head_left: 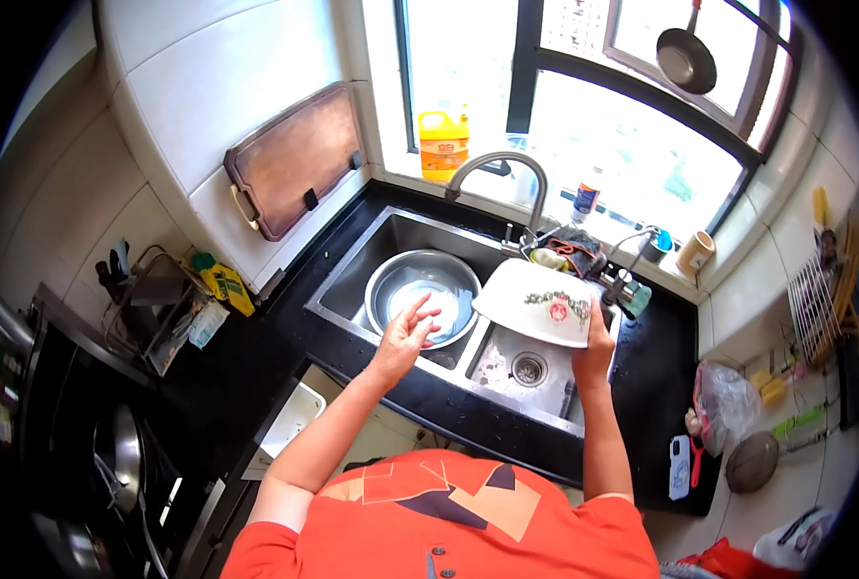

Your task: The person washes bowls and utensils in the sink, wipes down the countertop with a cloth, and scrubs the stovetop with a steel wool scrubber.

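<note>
My right hand [594, 349] grips the right edge of a white bowl [533, 301] with a floral and red print on its outer side. The bowl is tilted above the right sink basin, and my thumb and part of my fingers are hidden by it or by the angle. My left hand [409, 331], fingers apart and holding nothing, is over the near side of a round metal basin [378, 277]. This metal basin sits in the left half of the double sink [321, 296] and has water and something pale in it.
Behind the sink rises a curved faucet [500, 159], with cloths [579, 253] beside it. A yellow detergent jug [444, 145] stands on the sill. At left are a cutting board [296, 159] and a knife rack [149, 294]; a phone [679, 467] lies at right.
</note>
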A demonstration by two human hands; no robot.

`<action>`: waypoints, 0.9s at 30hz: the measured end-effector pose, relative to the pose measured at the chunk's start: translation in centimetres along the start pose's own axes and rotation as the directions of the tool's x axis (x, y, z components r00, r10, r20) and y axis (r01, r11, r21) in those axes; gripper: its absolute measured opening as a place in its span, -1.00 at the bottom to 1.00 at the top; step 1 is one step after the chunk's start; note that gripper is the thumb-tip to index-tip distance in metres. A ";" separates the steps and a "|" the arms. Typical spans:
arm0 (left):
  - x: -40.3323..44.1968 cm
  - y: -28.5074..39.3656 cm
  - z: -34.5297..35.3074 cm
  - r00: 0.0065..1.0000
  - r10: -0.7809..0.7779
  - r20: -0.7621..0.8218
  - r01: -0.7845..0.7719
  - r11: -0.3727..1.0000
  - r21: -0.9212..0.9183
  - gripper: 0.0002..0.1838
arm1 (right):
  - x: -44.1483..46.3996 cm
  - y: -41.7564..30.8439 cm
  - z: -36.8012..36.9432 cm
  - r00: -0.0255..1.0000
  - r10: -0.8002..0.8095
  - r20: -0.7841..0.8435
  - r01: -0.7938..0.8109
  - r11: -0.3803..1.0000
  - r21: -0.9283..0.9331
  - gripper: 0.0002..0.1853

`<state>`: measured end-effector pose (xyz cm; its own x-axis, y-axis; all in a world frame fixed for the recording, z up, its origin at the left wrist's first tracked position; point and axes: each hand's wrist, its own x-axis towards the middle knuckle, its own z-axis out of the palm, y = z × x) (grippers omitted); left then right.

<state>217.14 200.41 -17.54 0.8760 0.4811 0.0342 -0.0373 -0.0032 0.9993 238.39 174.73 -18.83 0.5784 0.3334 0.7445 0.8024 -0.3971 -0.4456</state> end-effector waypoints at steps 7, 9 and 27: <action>-4.1 -3.8 -0.7 0.916 -0.164 -0.367 0.098 0.977 -0.191 -0.48 | -3.4 -3.6 8.3 0.810 0.356 0.467 -0.575 0.640 0.509 -0.48; -6.2 -4.1 -1.5 0.869 -0.214 -0.446 0.108 0.962 -0.251 -0.45 | -5.3 -5.1 10.9 0.769 0.298 0.566 -0.611 0.603 0.513 -0.54; -44.0 -14.4 -10.6 0.652 -0.244 -0.717 0.257 0.962 -0.094 -0.62 | -28.2 -33.5 4.7 -0.036 0.116 0.993 -0.880 0.467 -0.087 -0.59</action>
<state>174.06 188.59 -33.58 0.2357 0.9435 -0.2327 0.1437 0.2030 0.9686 195.92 182.61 -27.22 0.2184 0.7903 -0.5725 -0.1472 -0.5533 -0.8199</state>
